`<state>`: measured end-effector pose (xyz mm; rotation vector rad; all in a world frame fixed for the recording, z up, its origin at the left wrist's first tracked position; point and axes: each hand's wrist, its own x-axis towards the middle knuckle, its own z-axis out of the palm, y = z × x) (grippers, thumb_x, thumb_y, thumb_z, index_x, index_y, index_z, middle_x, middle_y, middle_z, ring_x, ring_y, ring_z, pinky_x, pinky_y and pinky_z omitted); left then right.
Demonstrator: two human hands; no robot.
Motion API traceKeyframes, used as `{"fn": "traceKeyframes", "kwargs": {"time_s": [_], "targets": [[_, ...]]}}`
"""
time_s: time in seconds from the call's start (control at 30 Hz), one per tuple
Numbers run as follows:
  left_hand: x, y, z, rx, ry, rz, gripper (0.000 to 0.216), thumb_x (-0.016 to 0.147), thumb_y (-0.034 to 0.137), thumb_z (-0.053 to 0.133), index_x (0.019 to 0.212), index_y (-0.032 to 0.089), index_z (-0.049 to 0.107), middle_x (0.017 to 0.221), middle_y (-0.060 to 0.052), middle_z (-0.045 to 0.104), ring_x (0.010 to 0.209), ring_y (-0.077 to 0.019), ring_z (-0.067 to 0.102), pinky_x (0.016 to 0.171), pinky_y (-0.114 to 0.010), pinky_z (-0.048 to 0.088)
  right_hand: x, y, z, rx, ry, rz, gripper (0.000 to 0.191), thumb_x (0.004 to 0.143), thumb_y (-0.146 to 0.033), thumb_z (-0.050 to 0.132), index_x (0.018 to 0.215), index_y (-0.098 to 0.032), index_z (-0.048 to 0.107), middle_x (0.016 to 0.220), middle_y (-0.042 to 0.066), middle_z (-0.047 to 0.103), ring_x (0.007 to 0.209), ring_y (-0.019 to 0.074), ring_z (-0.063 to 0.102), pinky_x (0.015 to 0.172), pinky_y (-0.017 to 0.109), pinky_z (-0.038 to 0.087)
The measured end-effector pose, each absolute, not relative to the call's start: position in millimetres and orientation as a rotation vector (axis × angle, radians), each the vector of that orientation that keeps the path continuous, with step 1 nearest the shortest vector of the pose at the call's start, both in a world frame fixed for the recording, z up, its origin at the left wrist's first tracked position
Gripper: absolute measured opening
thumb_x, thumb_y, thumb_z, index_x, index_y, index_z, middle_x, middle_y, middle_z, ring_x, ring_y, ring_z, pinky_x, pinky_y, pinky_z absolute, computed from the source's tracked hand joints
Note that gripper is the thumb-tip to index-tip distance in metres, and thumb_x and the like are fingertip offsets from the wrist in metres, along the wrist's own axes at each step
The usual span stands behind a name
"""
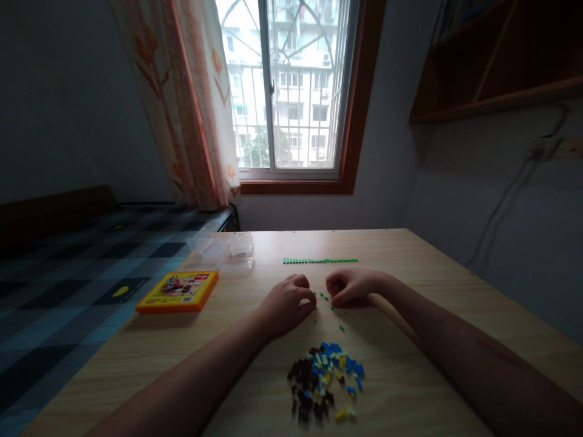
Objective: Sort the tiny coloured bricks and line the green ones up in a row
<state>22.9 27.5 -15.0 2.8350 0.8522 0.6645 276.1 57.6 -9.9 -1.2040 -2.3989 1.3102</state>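
Over the middle of the table, my left hand (289, 303) curls its fingers down beside a few tiny green building bricks (325, 297). My right hand (353, 286) faces it from the other side of these bricks, thumb and fingers drawn together. A green piece lies at its fingertips. What either hand pinches, if anything, is too small or hidden to make out. Beyond both hands runs a neat row of green bricks (320, 261). Nearer to me, a loose green brick (341, 328) lies alone, and a mixed pile of brown, blue and yellow bricks (321, 376) is spread out.
A yellow-orange box (178, 291) with a printed picture lies at the left of the wooden table (410, 376). Behind it stand clear plastic containers (223, 252). Left of the table is a checked bed (68, 291); a window (296, 91) is ahead, a wooden shelf (483, 91) upper right.
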Motion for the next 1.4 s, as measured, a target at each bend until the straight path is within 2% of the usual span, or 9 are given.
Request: {"fn": "traceKeyframes", "kwargs": {"time_s": [0.27,0.53,0.7,0.87,1.07,1.2,1.33,1.4], "targets": [[23.8,29.0,-16.5,2.827,0.867,0.634,0.016,0.089,0.026,0.06,0.089,0.024,0.076,0.091,-0.005,0.063,0.087,-0.0184,0.058,0.081,-0.03,0.047,273.5,55.3,-7.5,-1.268,-2.446,1.244,0.029,0.071,-0.04,0.076,0.08,-0.015,0.063,0.067,-0.003,0.056,0.061,0.0103,0.05,0.049,0.018,0.035],[23.2,25.7,-14.3,2.884,0.785,0.641,0.017,0.09,0.028,0.059,0.089,0.027,0.076,0.088,-0.004,0.061,0.084,-0.0176,0.057,0.076,-0.029,0.045,269.0,52.6,-3.8,-1.27,-2.534,1.063,0.038,0.072,-0.051,0.075,0.079,-0.015,0.064,0.066,-0.003,0.055,0.061,0.0098,0.047,0.051,0.02,0.033],[23.2,27.2,-16.4,2.852,0.775,0.724,0.018,0.09,0.023,0.058,0.094,0.026,0.075,0.088,-0.004,0.063,0.083,-0.0169,0.058,0.076,-0.028,0.046,268.9,52.2,-4.7,-1.276,-2.498,1.098,0.037,0.08,-0.051,0.067,0.079,-0.014,0.063,0.067,-0.001,0.059,0.059,0.0096,0.048,0.05,0.019,0.034],[20.9,35.0,-18.5,2.722,1.013,0.865,0.019,0.092,0.022,0.054,0.09,0.021,0.073,0.089,-0.005,0.066,0.083,-0.0169,0.06,0.077,-0.029,0.047,271.5,54.5,-17.9,-1.239,-2.276,1.123,0.03,0.079,-0.045,0.067,0.08,-0.015,0.062,0.067,-0.001,0.059,0.056,0.0096,0.05,0.047,0.018,0.036],[16.5,41.5,-16.9,2.637,1.301,0.785,0.021,0.091,0.017,0.051,0.09,0.02,0.072,0.092,-0.005,0.068,0.081,-0.0168,0.063,0.076,-0.028,0.048,271.4,49.7,-27.9,-1.187,-1.999,1.241,0.029,0.079,-0.04,0.064,0.094,-0.015,0.067,0.056,-0.004,0.054,0.041,0.0078,0.044,0.038,0.018,0.03],[17.6,40.1,-17.1,2.674,1.329,0.737,0.019,0.089,0.018,0.053,0.089,0.02,0.072,0.09,-0.005,0.068,0.081,-0.0172,0.062,0.074,-0.027,0.047,271.8,50.3,-27.9,-1.156,-2.091,1.188,0.037,0.079,-0.042,0.064,0.097,-0.012,0.075,0.053,-0.002,0.054,0.043,0.0084,0.043,0.042,0.02,0.032],[18.5,38.7,-17.4,2.702,1.322,0.713,0.017,0.087,0.018,0.055,0.087,0.021,0.072,0.088,-0.005,0.067,0.079,-0.0168,0.061,0.072,-0.027,0.046,273.6,54.8,-24.8,-1.02,-2.27,0.974,0.035,0.081,-0.041,0.065,0.097,-0.013,0.079,0.068,0.003,0.063,0.061,0.0123,0.053,0.056,0.023,0.04],[18.2,38.7,-17.6,2.704,1.32,0.719,0.017,0.087,0.018,0.055,0.086,0.021,0.072,0.087,-0.004,0.067,0.077,-0.0163,0.061,0.072,-0.026,0.046,273.9,55.4,-21.7,-0.989,-2.362,0.871,0.031,0.082,-0.037,0.065,0.098,-0.016,0.08,0.074,0.004,0.064,0.067,0.0133,0.054,0.061,0.023,0.04]]}}
